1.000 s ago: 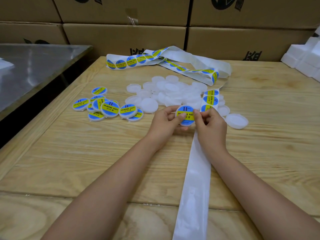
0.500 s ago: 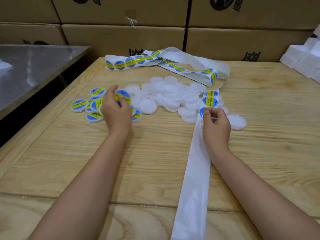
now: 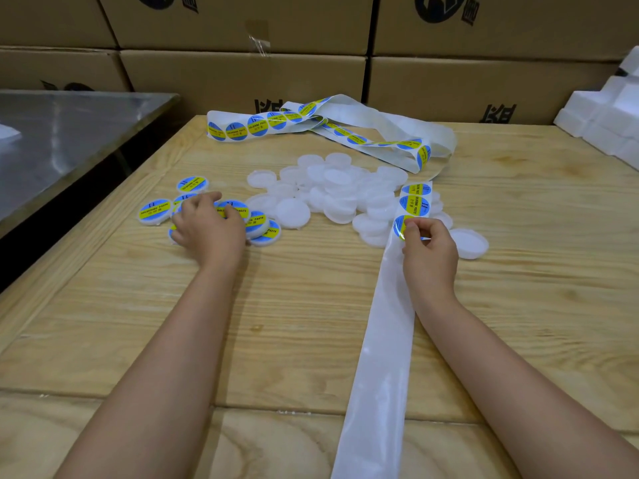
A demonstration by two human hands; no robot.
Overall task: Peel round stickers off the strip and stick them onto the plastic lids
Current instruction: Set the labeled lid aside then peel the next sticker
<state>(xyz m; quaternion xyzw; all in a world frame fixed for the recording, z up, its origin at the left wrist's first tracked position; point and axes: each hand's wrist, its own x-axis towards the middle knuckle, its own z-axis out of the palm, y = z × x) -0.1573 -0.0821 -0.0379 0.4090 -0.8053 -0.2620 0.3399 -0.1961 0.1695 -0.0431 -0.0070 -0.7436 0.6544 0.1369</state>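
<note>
The left hand (image 3: 207, 226), having carried the stickered lid (image 3: 233, 209) over, is setting it among the finished lids (image 3: 155, 210); I cannot tell whether it is still gripping. The right hand (image 3: 428, 243) is pinching the next sticker (image 3: 401, 223) on the strip (image 3: 377, 340), beginning another round.

The labelled lid (image 3: 235, 209) is now set down well left of the strip (image 3: 380, 340), touched by the left hand (image 3: 207, 226); a sticker (image 3: 401, 224) on the strip is now pinched by the right hand (image 3: 428, 250).

We record both forearms bare, reaching forward. Left hand (image 3: 209, 231) at 11 o'clock, palm down, fingers loosely spread. Right hand (image 3: 430, 250) at 1 o'clock, thumb and forefinger pinching a sticker (image 3: 399, 224).
</note>
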